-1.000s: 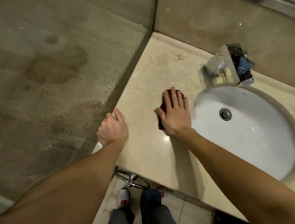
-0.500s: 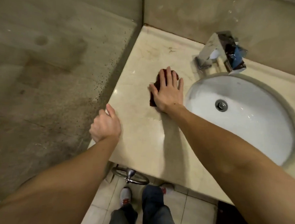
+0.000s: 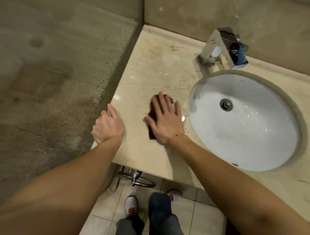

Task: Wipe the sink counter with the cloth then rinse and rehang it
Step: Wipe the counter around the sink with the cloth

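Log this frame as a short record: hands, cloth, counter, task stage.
left hand: grips the counter at its left edge
right hand: flat, fingers straight, pressing the dark red cloth on the counter beside the sink basin
counter: wet streaks between cloth and faucet
towel ring: below the counter's front edge
stage: wiping; rinse and rehang not yet done

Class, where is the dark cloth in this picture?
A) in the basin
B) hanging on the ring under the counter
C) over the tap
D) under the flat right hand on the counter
D: the right hand lies flat on the cloth, pressing it to the counter left of the basin.
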